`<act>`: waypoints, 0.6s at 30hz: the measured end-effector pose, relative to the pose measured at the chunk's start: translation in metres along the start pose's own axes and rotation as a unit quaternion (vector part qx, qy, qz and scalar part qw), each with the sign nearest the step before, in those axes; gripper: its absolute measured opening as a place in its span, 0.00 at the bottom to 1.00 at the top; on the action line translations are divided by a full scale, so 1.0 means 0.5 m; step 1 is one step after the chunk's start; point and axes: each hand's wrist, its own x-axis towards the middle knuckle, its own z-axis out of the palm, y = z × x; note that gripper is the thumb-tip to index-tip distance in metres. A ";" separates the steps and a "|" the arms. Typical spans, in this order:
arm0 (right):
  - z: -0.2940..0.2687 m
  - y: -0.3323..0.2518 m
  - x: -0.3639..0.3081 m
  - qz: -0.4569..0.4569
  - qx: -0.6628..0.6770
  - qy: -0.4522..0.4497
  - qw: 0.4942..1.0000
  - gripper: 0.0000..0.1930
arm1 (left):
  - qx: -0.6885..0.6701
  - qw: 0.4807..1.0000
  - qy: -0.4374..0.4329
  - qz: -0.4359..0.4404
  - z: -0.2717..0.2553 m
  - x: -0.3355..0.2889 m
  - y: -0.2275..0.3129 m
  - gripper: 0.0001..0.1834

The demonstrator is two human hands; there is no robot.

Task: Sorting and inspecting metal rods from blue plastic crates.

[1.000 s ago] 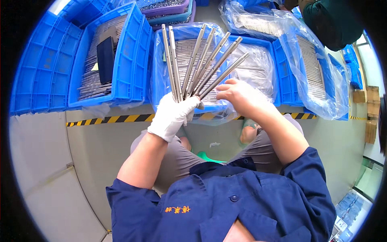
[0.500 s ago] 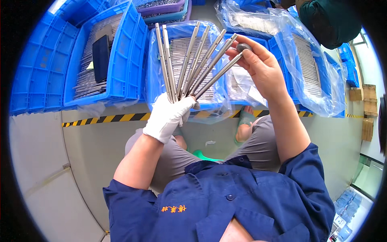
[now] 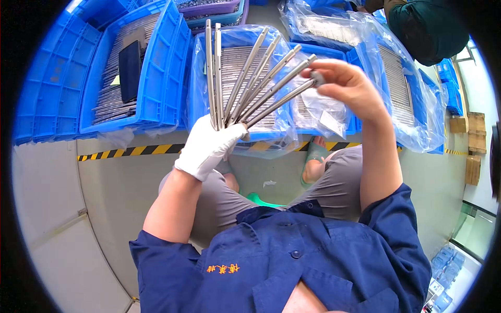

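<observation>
My left hand (image 3: 206,148), in a white glove, is closed around the lower ends of several slim metal rods (image 3: 252,79). The rods spread upward like a fan, with small holes along their sides. At the free end of the rightmost rod, a small round grey piece (image 3: 317,79) sits between the thumb and fingers of my bare right hand (image 3: 352,88). The piece appears to touch the rod's tip; its exact shape is blurred. Beneath the fan stands a blue crate (image 3: 197,91) lined with clear plastic, holding rows of similar rods.
A blue crate (image 3: 151,88) of rods at left carries a black phone-like object (image 3: 130,71). Bagged rods (image 3: 394,78) fill another crate at right. Purple and teal trays (image 3: 211,9) stand behind. Another person (image 3: 428,28) is at the upper right. Striped floor tape (image 3: 151,150) runs before the crates.
The rightmost rod and the grey piece at its tip have moved lower. My right hand has shifted slightly right and down, while my left hand has moved a little left.
</observation>
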 end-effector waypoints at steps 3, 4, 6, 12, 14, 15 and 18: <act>-0.046 -0.014 -0.008 -0.044 0.005 0.090 0.995 0.18 | 0.032 0.995 0.029 0.088 0.009 0.006 -0.013 0.08; -0.046 -0.009 -0.007 -0.055 0.017 0.072 0.996 0.19 | 0.032 0.995 0.027 0.087 0.011 0.005 -0.014 0.08; -0.022 -0.005 -0.001 -0.055 0.044 0.043 0.997 0.20 | 0.032 0.998 0.000 0.050 0.008 0.001 -0.014 0.08; -0.022 -0.026 -0.009 -0.028 -0.011 0.023 0.999 0.21 | 0.042 0.999 -0.013 0.032 0.012 0.003 -0.005 0.09; -0.017 -0.032 -0.012 -0.011 -0.038 0.034 0.999 0.20 | 0.051 0.998 -0.011 0.037 0.012 0.003 -0.009 0.09; -0.014 -0.033 -0.012 -0.002 -0.041 0.042 0.998 0.19 | 0.061 0.997 -0.009 0.043 0.011 0.003 -0.011 0.09; -0.015 -0.033 -0.016 -0.012 -0.029 0.023 0.999 0.17 | 0.063 0.998 -0.016 0.018 0.007 0.000 -0.011 0.11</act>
